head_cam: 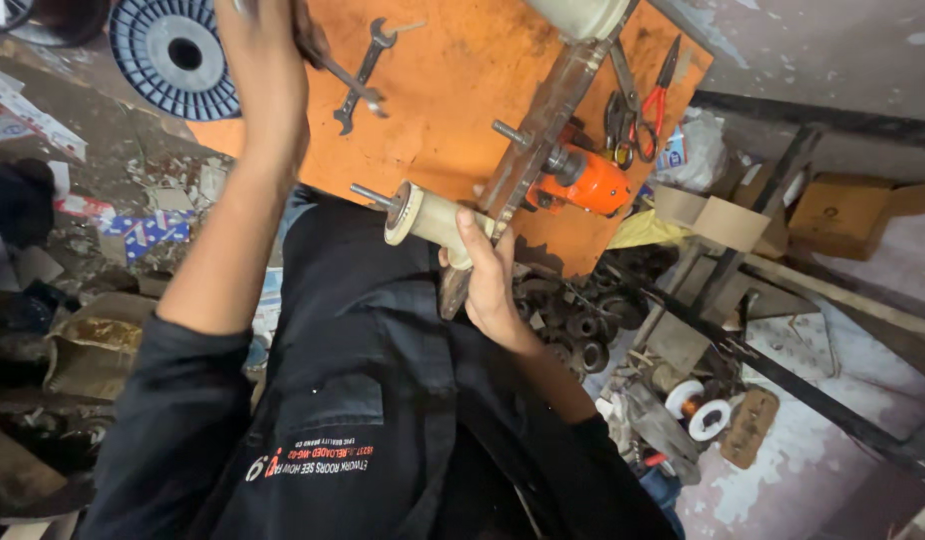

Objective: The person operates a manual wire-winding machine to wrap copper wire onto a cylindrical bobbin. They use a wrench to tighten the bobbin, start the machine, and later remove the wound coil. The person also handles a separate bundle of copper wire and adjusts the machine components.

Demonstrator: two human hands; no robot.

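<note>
My right hand (491, 285) grips a cream cylinder (430, 217) that sits on a threaded metal shaft (370, 194). The cylinder lies against a long rusty metal bar (543, 125) fixed on the orange board (453, 90). An orange motor-like unit (591, 180) is mounted on the bar's far side. My left hand (268, 55) is stretched up to the board's top left, seen from the back. Its fingers are closed on the end of a spanner (355, 86), which crosses a second spanner (368, 60).
A blue ribbed spool (173, 55) lies at the top left. Red-handled pliers (661, 85) and scissors (619, 120) rest on the board's right. Dark metal rings (583, 315), a cardboard tape roll (728, 222), a copper wire spool (705, 412) and a box (843, 215) sit to the right.
</note>
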